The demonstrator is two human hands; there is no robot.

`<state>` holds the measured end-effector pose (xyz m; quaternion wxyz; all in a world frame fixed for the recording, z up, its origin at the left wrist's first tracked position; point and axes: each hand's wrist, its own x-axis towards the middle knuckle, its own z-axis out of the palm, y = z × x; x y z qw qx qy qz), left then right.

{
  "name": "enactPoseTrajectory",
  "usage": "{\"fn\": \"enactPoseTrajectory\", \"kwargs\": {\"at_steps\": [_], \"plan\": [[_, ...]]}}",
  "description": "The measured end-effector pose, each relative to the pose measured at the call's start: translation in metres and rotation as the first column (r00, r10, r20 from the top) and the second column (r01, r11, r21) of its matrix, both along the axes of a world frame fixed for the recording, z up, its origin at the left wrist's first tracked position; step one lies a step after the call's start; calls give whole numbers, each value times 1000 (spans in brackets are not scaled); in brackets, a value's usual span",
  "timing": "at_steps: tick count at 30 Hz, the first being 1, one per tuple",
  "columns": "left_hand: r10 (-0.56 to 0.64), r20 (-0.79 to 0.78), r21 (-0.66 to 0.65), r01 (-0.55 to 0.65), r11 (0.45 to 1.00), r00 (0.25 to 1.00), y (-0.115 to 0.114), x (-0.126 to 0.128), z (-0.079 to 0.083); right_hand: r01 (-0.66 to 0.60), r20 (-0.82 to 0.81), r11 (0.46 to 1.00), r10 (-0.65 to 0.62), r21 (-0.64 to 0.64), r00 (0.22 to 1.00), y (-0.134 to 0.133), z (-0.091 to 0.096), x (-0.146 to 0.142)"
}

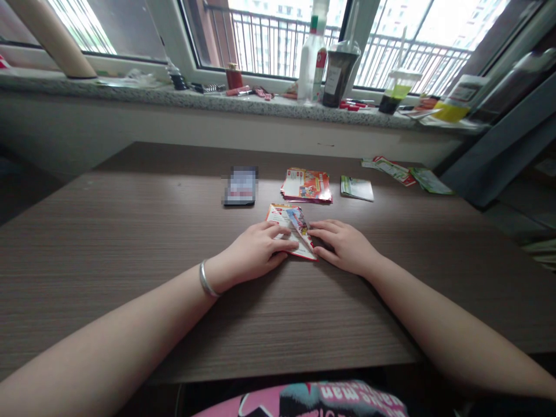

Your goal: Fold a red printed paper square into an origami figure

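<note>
2 hands open | left hand [256, 252] flat on leaflet [284, 215] | right hand [343, 246] flat, touching leaflet edge

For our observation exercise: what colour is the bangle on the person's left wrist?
Silver, plain and shiny. The bangle shows best in the head view.

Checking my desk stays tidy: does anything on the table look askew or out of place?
Mostly tidy. The loose leaflets at the far right lie fanned and crooked, unlike the neater red stack and green stack. The leaflet under the left hand and right hand sits diagonal, one flap folded over.
</note>
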<state>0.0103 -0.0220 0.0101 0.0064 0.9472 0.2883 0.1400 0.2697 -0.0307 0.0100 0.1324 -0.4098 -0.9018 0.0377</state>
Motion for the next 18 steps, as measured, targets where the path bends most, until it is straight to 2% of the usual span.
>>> {"fn": "enactPoseTrajectory", "kwargs": {"at_steps": [7,13,18], "plan": [[53,-33,24,-52,998,998,-7,5,4,-104,8,993,104,51,995,2,0,1],[59,-6,43,-59,997,998,-8,7,1,-81,9,995,80,66,997,3,-3,1],[63,2,8,-63,998,998,-10,9,4,-76,-12,995,77,70,997,6,-5,3]]}}
